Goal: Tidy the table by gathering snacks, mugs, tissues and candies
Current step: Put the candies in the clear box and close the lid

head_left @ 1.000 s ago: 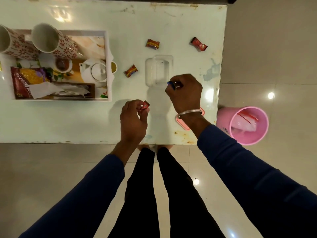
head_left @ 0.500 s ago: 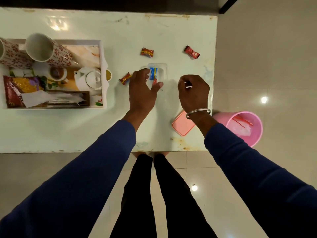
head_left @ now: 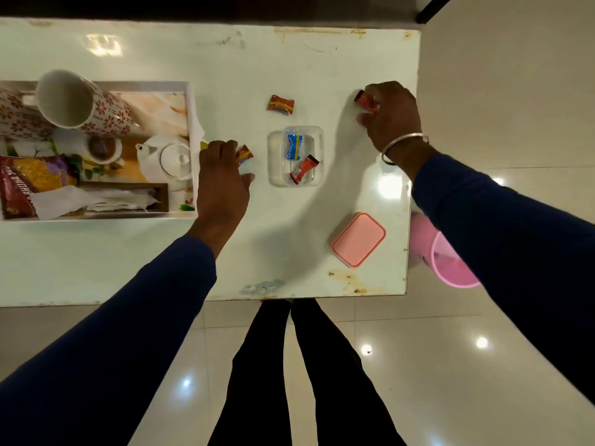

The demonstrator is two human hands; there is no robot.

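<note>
A clear plastic box (head_left: 273, 175) sits mid-table with a blue candy (head_left: 294, 147) and a red candy (head_left: 304, 169) inside. My left hand (head_left: 222, 181) lies just left of it, its fingertips closing on a red-and-yellow candy (head_left: 244, 154) on the table. My right hand (head_left: 391, 115) is near the far right edge, fingers curled round a red candy (head_left: 365, 100). Another red candy (head_left: 281, 104) lies loose beyond the box. A white tray (head_left: 192, 123) at the left holds two flowered mugs (head_left: 80, 103), a snack packet (head_left: 22, 185) and tissues (head_left: 93, 197).
A pink lid (head_left: 358, 238) rests on the table near the front right corner. A pink bin (head_left: 450, 259) stands on the floor past the table's right edge. A white teapot (head_left: 167, 160) and a small cup are in the tray.
Both hands left the clear box, where a blue and a red candy now lie. The left hand moved left onto a candy; the right hand reached far right onto another.
</note>
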